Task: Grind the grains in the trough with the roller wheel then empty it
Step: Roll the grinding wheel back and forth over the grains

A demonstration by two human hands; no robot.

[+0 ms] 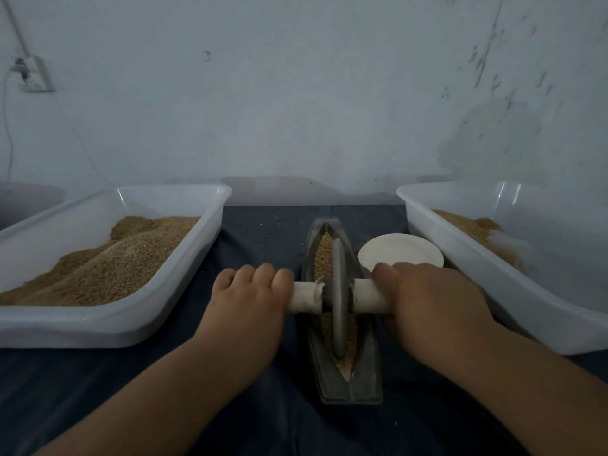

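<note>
A dark metal boat-shaped trough [363, 373] lies lengthwise on the dark cloth in front of me, with brown grains [321, 255] along its groove. A grey roller wheel [339, 301] stands upright in the groove, near the trough's middle. A pale wooden axle [306, 296] runs through the wheel to both sides. My left hand [251, 301] grips the axle's left end. My right hand [427, 301] grips its right end. Both sets of fingers curl over the handle.
A white plastic tub [184, 264] heaped with brown grain stands at the left. A second white tub [460, 258] with a little grain stands at the right. A small pale round dish [399, 251] sits between trough and right tub. A wall rises close behind.
</note>
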